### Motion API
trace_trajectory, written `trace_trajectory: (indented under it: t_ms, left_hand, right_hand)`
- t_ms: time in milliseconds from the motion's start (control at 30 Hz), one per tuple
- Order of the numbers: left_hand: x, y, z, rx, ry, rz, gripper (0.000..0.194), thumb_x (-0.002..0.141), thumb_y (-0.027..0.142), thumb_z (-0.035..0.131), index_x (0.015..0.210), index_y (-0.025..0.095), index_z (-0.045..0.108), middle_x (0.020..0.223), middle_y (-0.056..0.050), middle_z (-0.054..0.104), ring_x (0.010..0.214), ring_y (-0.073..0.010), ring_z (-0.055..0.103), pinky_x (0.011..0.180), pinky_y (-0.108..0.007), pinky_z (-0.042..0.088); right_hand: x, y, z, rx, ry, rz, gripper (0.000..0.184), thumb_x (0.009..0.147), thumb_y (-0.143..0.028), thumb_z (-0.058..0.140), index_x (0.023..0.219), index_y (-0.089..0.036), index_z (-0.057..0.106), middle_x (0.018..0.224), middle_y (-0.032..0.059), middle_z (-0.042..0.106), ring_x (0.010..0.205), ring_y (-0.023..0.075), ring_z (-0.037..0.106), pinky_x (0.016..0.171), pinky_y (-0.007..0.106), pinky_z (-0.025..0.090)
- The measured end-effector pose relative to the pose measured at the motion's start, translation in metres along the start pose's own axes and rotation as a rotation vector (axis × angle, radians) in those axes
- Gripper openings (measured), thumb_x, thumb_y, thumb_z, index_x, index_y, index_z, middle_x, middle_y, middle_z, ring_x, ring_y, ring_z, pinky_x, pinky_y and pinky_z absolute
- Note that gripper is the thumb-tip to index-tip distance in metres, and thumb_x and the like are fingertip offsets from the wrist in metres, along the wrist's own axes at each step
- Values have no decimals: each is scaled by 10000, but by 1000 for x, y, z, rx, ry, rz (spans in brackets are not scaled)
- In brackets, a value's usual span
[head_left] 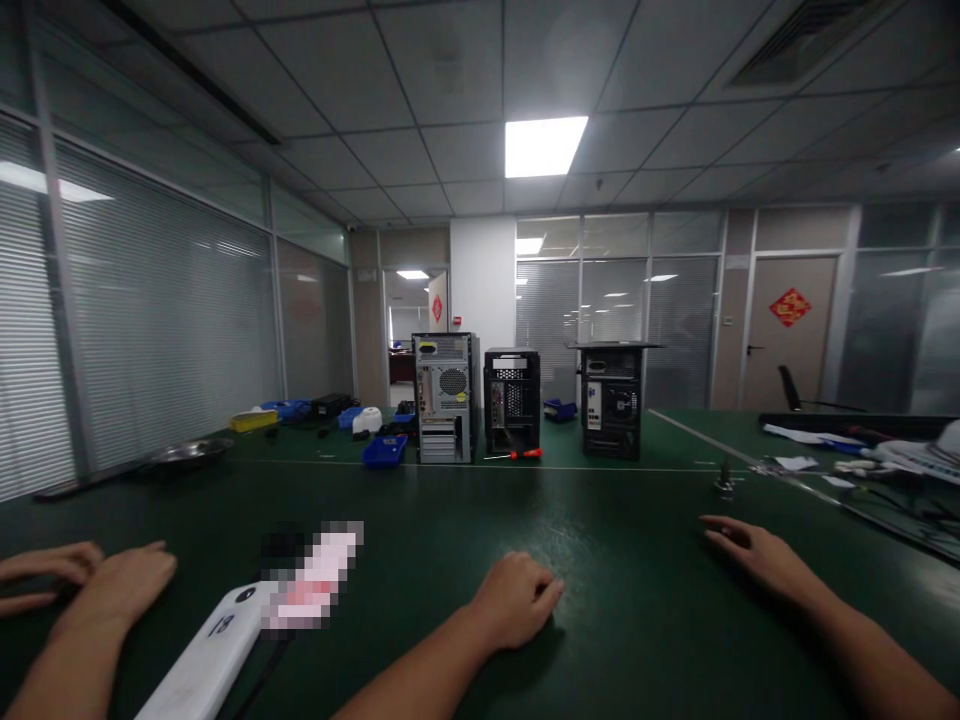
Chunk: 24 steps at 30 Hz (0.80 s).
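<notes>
Resting my left hand (514, 600), closed with nothing visible inside, on the bench (637, 630), my right hand (761, 562) open, I'd best hold both relaxed, clear of the red-handled screwdriver (526, 454) just in front of the middle computer case (512, 365).

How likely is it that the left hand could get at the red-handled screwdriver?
Probably yes, with a forward reach: nothing stands on the green tabletop between the left hand and the red-handled screwdriver, which lies before the middle computer case.
</notes>
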<state>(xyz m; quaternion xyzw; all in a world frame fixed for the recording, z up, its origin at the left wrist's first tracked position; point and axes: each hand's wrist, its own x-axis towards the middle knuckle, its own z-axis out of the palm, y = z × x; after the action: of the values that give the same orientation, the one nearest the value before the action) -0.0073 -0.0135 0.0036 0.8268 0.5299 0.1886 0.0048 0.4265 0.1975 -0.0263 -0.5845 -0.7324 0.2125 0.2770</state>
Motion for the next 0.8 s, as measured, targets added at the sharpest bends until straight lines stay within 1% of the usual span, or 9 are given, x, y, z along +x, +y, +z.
trace_trajectory:
  t_ms: [133,233,333,433,533,600,700,733,800]
  left_hand:
    - [1,-3,-1,-13,36,-134,424,1004,407,375,785,195,669,768,-73,675,758,-206,587,689,-311,356]
    - [3,-4,0,-66,67,-195,342,984,374,407,854,194,667,820,-66,685,783,-199,602,677,-296,354]
    - [4,-3,0,-107,72,-214,306,973,373,424,909,193,663,847,-65,689,811,-201,607,698,-291,365]
    - [4,0,-2,-126,51,-199,351,991,412,395,944,191,664,877,-78,687,842,-211,603,723,-295,376]
    - [3,2,-4,-138,16,-165,393,1007,446,364,978,195,664,912,-85,685,864,-218,596,750,-298,382]
    - [2,1,-3,-136,1,-140,391,1011,447,358,996,200,661,942,-85,685,883,-222,593,767,-298,385]
    - [1,-2,-1,-134,-1,-98,394,1027,423,328,991,205,654,952,-79,687,892,-219,600,769,-292,388]
    - [1,-3,0,-132,2,-85,393,1031,415,320,988,207,650,947,-76,688,888,-217,603,764,-291,390]
    - [1,-4,2,-121,11,-68,376,1030,408,328,977,210,643,933,-73,686,878,-218,608,755,-293,394]
  right_hand:
    - [-6,-13,7,-66,-13,-36,619,812,-504,534,1387,-275,552,1324,134,621,1155,332,602,943,457,508]
    - [-14,-39,16,-134,-2,-135,574,854,-487,498,1392,-290,545,1364,113,583,1212,320,559,1001,447,469]
    - [-29,-86,32,-176,-34,-295,564,907,-476,438,1438,-296,494,1351,106,558,1161,284,585,1002,404,463]
    - [-52,-147,55,-176,-132,-483,538,937,-429,416,1457,-302,467,1329,93,536,1098,239,608,982,359,467]
    - [-82,-203,78,-187,-265,-661,491,933,-395,467,1414,-320,521,1272,83,555,1064,220,609,956,330,468]
    - [-100,-228,90,-185,-324,-748,433,923,-377,505,1346,-334,584,1230,69,583,1052,215,608,937,316,472]
    - [-115,-244,104,-172,-339,-782,345,917,-362,528,1234,-331,658,1186,54,615,1029,208,614,924,311,476]
    - [-116,-245,107,-169,-329,-770,342,914,-361,533,1230,-326,660,1186,56,620,1031,211,615,927,316,476]
    - [-116,-244,111,-163,-302,-732,398,901,-361,552,1290,-319,620,1203,64,627,1060,225,608,945,333,471]
